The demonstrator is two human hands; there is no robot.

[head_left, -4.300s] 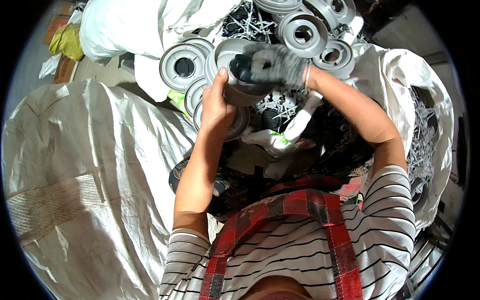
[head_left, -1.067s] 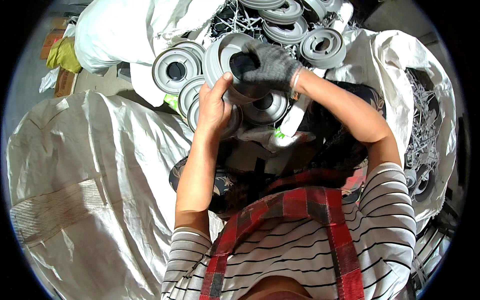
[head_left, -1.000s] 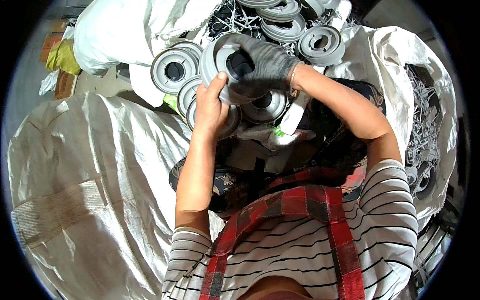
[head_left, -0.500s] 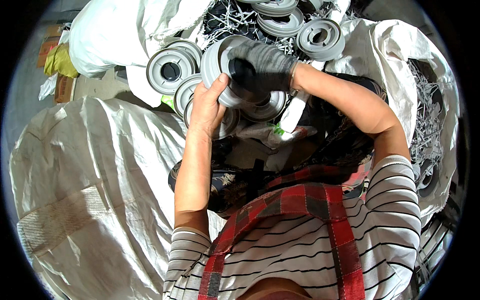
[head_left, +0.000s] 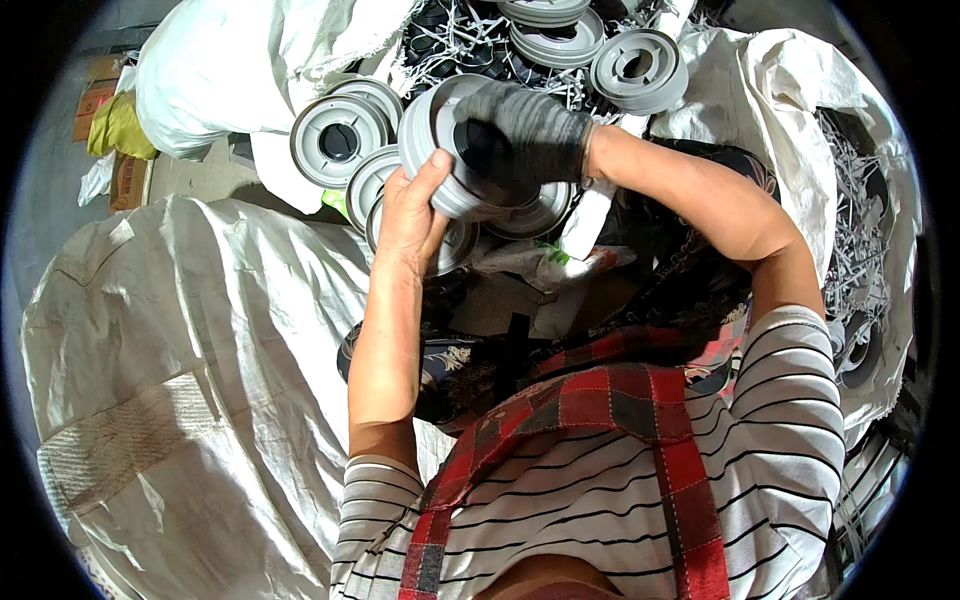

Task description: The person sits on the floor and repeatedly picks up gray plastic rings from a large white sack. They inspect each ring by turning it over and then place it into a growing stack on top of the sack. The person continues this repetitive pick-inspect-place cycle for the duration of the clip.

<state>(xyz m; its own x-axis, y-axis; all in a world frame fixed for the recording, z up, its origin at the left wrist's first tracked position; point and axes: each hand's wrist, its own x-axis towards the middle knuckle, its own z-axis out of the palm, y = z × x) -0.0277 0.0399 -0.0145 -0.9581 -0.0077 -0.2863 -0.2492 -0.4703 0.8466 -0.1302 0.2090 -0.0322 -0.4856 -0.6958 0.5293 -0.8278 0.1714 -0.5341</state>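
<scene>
My bare left hand (head_left: pixel 412 212) grips the near left rim of a light grey, ribbed plastic wheel (head_left: pixel 422 135), thumb on its face and fingers round the edge. The wheel is tilted over other wheels. My right hand (head_left: pixel 535 128), in a dark grey glove, reaches into the middle of this wheel, next to its black centre. Its fingers are in shadow and blurred, so I cannot see whether they hold anything. Close by on the left lie more grey wheels (head_left: pixel 312 135) with round centre holes. Another grey wheel (head_left: pixel 545 212) lies partly under my right hand.
Further off are stacked wheels (head_left: pixel 556 52) and a single wheel (head_left: pixel 640 72) among white plastic scraps (head_left: pixel 455 45). A white woven sack (head_left: pixel 200 330) spreads on the left. An open sack (head_left: pixel 790 80) with scraps stands right. A yellow bag (head_left: pixel 122 125) lies far left.
The whole view shifts slightly. The wheel stays in my left hand, and my gloved right hand remains at its centre with only a small movement.
</scene>
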